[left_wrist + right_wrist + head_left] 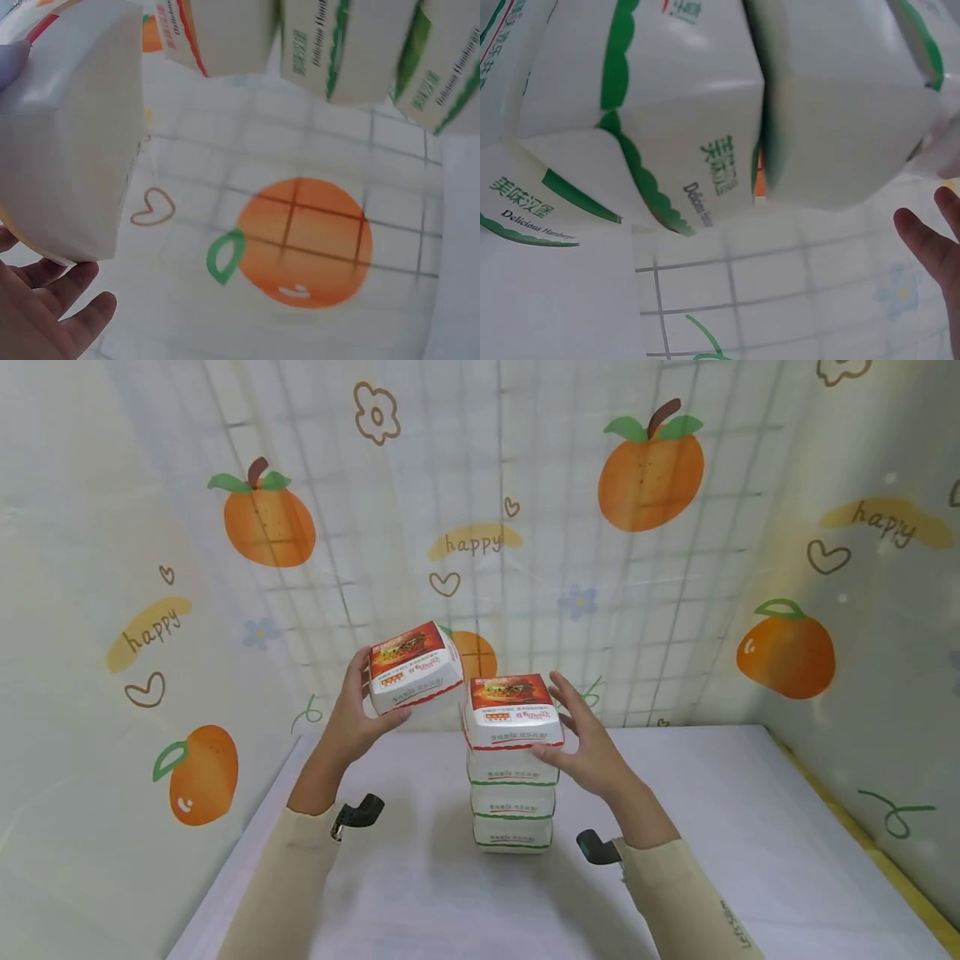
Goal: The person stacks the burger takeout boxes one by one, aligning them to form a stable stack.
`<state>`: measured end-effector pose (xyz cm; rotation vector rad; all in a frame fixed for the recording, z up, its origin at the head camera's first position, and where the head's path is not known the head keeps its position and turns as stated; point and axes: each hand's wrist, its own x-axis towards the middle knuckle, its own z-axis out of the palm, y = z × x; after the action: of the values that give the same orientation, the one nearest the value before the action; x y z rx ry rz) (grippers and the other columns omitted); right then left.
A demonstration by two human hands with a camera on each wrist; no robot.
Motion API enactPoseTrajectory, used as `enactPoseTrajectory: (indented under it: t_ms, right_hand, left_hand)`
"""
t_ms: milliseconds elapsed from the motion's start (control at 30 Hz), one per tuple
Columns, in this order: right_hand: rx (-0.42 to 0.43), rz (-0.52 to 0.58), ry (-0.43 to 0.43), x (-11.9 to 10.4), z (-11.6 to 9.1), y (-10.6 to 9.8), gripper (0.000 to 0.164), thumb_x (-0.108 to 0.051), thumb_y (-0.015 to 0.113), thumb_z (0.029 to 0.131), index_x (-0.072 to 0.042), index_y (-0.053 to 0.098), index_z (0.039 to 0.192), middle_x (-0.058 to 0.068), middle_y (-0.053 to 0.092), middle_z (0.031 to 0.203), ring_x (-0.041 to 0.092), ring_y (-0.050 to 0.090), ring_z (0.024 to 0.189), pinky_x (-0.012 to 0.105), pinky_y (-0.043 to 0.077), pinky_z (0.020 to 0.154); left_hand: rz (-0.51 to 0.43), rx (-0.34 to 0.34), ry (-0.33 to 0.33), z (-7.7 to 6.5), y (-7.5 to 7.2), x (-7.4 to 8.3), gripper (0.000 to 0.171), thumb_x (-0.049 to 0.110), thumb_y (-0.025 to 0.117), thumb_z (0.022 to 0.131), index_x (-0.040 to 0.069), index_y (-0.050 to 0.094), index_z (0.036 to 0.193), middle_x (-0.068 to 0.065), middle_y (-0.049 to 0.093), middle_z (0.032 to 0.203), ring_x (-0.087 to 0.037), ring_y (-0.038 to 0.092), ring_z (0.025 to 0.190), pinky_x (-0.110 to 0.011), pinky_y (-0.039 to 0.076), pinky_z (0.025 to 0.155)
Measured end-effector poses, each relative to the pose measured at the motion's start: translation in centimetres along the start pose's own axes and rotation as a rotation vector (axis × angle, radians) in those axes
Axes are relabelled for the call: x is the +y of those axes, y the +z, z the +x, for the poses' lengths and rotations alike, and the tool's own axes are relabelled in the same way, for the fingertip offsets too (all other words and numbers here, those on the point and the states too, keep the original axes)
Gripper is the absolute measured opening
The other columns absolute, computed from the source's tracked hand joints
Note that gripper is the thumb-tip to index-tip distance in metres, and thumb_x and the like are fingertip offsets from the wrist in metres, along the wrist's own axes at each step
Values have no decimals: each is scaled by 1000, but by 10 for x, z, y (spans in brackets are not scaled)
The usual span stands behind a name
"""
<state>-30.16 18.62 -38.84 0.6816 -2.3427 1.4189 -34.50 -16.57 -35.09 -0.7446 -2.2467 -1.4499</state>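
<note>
My left hand point(352, 714) grips a white burger box point(416, 681) with a red burger picture on its lid. That box is tilted and raised, just left of a stack's top. In the left wrist view, the fingers point(79, 285) spread under one edge of the box and the thumb lies on another face. A similar red-edged burger box point(517, 739) tops the stack of several boxes; the lower boxes point(513, 800) have green edges. My right hand point(592, 756) is beside this top box, thumb at its front edge, fingers fairly straight at its right side.
The stack stands on a white table point(675, 827), near its middle. Behind it hangs a pale curtain point(540, 610) printed with oranges, over a wire grid. A yellow strip point(862, 839) runs along the table's right edge. Small dark devices point(596, 847) sit at both wrists.
</note>
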Motion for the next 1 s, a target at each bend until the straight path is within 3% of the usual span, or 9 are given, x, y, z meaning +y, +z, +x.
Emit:
enactPoseTrajectory:
  t_ms: [233,433,567,800,1000]
  right_hand:
    - [0,-1,7,-6,1,-1,96,-37,76,82,-42,13,155,6,26,157,37,30,139,66,29,102]
    - [-19,2,16,-8,-2,0,95,-38,75,83,-44,13,154,7,26,157,38,34,137,67,31,101]
    - [-3,-9,-1,-8,-2,-3,94,-37,74,84,-44,13,154,6,25,157,37,34,137,66,32,101]
    - [17,22,-59,-9,3,-6,95,-31,73,85,-40,10,155,-4,21,159,26,24,143,62,29,105]
    - [36,10,-73,-8,1,-8,98,-28,72,85,-37,6,156,-3,22,159,23,23,144,60,27,107]
  left_hand:
    - [-57,-14,64,14,12,18,99,34,76,80,20,13,155,0,27,151,-17,31,134,-51,26,110]
    - [-105,-20,97,21,30,28,97,28,75,81,21,13,155,0,28,150,-18,31,133,-52,29,108]
    - [-131,-39,126,30,44,39,98,33,75,80,22,13,156,1,28,149,-16,31,133,-48,30,108]
    - [-293,-134,93,41,63,60,97,33,77,81,25,14,155,-5,43,138,-25,50,118,-45,51,89]
    - [-259,-167,88,43,75,68,96,31,78,80,31,16,154,-4,46,131,-23,55,111,-41,53,84]
